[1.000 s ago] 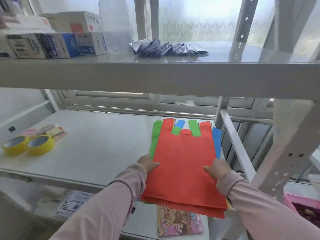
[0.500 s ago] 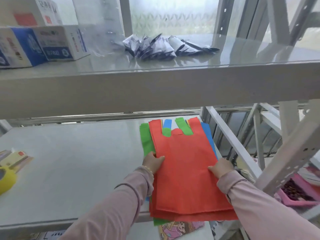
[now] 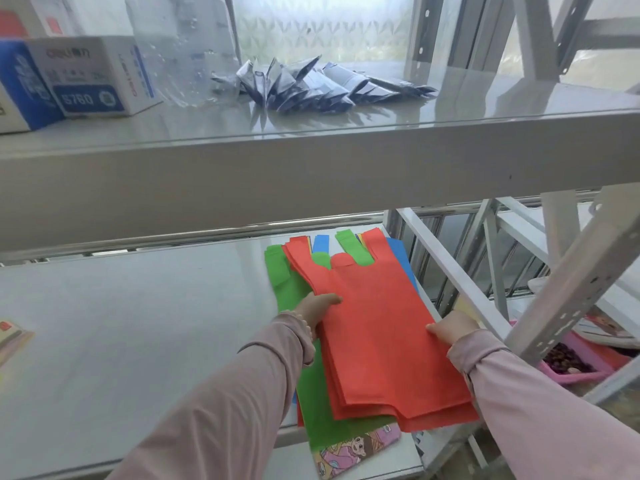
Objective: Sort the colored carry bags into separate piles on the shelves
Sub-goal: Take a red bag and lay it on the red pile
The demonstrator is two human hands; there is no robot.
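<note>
Where the lower shelf runs under the upper shelf, the bag stack lies at its right end, overhanging the front edge. Red bags on top, skewed; green bag beneath; blue bag showing at right. Left hand pinches the red bags' left edge, thumb on top. Right hand pinches the right edge likewise, fingers hidden underneath.
</note>
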